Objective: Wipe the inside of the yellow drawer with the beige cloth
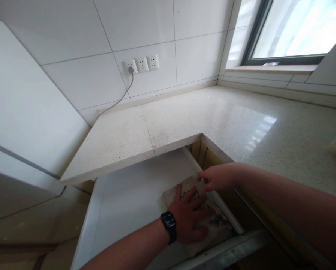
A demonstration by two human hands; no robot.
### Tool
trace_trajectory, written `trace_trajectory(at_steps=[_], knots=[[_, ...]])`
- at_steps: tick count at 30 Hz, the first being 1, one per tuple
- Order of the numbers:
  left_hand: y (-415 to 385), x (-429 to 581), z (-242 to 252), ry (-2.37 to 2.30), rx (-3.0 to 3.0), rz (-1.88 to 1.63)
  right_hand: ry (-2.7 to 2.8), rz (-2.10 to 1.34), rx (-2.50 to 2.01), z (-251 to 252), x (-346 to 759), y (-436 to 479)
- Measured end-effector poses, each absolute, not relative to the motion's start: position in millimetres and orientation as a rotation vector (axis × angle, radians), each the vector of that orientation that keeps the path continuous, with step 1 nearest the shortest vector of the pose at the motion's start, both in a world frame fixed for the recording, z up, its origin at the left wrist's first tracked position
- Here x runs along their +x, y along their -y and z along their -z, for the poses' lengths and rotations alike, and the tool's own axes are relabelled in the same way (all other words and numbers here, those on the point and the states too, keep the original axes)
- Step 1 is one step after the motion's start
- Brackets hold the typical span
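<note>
A folded grey-beige cloth (213, 232) with dark printed marks lies in the right part of a pulled-out white drawer (128, 195). My left hand (190, 215), with a black watch (168, 226) at the wrist, rests flat on the cloth with its fingers spread. Beside the drawer's right wall, my right hand (217, 178) reaches in from the right. Its thumb and fingers are curled at the far right edge of the cloth. The fingertips partly hide what they pinch there.
A pale speckled countertop (179, 123) overhangs the drawer, with an inner corner close to my right forearm. Sockets (141, 64) on the tiled wall hold one plug with a grey cord (120, 99). A white cabinet (30, 93) stands left; a window (291, 33) is upper right.
</note>
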State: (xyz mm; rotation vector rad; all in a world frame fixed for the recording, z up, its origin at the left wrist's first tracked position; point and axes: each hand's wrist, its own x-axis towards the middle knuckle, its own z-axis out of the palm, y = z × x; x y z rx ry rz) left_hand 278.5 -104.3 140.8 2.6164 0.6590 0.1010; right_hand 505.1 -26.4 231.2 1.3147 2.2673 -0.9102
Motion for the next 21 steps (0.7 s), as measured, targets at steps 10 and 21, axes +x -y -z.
trace_trajectory(at_steps=[10, 21], knots=[[103, 280, -134, -0.665, 2.626, -0.092, -2.259, 0.91, 1.308, -236, 503, 28], [104, 279, -139, -0.649, 2.633, -0.1, -2.27, 0.908, 1.301, -233, 504, 27]])
